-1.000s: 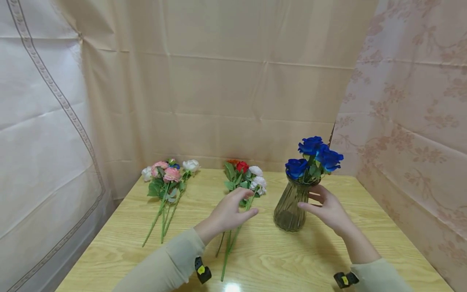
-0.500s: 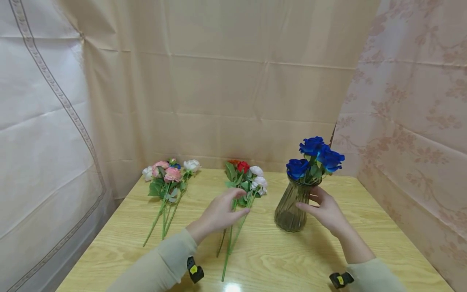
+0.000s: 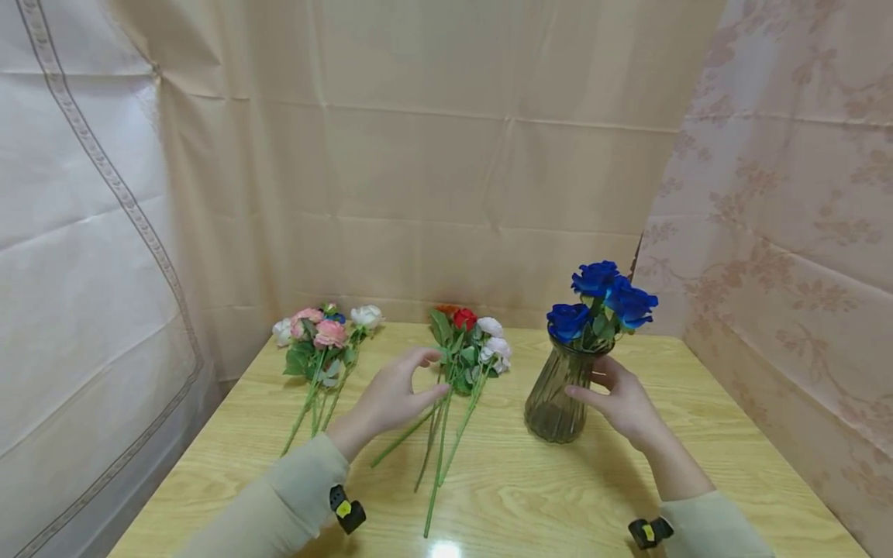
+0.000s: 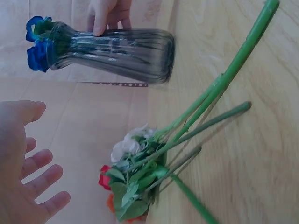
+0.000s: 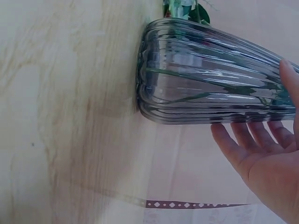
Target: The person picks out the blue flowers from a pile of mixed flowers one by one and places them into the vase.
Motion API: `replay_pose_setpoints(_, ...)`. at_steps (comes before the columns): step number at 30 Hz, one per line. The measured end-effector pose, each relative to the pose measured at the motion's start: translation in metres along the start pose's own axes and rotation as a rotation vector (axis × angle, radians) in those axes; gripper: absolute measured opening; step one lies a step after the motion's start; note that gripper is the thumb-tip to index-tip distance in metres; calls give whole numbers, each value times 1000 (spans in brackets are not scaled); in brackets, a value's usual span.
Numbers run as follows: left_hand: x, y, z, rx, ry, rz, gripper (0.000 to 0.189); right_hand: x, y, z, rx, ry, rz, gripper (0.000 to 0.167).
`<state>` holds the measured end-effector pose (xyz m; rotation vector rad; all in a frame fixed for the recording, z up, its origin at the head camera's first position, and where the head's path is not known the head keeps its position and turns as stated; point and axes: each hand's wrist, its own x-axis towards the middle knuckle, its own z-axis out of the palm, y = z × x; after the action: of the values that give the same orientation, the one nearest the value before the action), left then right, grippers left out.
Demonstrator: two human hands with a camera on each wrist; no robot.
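Observation:
A dark ribbed glass vase [image 3: 556, 403] stands on the right of the table in the head view. Several blue roses [image 3: 630, 302] rise from its mouth. My right hand [image 3: 628, 407] holds the vase from the right, thumb in front and fingers at the far side; the right wrist view shows those fingers [image 5: 229, 142] against the glass. My left hand [image 3: 384, 399], fingers spread and holding nothing, hovers by the stems of the middle bunch. That bunch lies flat, with a red rose [image 3: 464, 318], white flowers [image 3: 495, 350], an orange bloom and green stems [image 4: 233, 67].
To the left lies another bunch, with pink flowers [image 3: 329, 333], a white rose [image 3: 366, 315] and a bit of blue. The wooden table [image 3: 530, 504] meets a beige curtain [image 3: 418, 170] behind and a floral cloth [image 3: 788, 256] at the right.
My left hand has moved left, from over the middle bunch to its left side, uncovering more stems. My right hand stays at the vase, having barely shifted.

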<state>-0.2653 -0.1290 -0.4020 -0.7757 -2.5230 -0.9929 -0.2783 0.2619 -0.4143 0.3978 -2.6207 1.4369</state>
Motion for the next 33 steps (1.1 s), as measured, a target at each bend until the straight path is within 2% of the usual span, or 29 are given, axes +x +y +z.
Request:
replay_pose_setpoints(7, 0, -5, -15, 38, 40, 19, 49, 3, 3, 1, -3, -2, -11, 78)
replay_pose_setpoints(14, 2, -8, -33, 80, 50, 41, 51, 7, 5, 0, -26, -11, -19, 77)
replay_pose_setpoints(19, 5, -16, -44, 118, 61, 40, 51, 7, 8, -2, -40, -15, -10, 76)
replay_pose_setpoints(26, 12, -26, -64, 178, 59, -32, 51, 6, 9, -5, -39, -26, -10, 78)
replay_pose_setpoints(33, 20, -44, -91, 255, 44, -121, 56, 6, 9, -4, 0, -50, -47, 81)
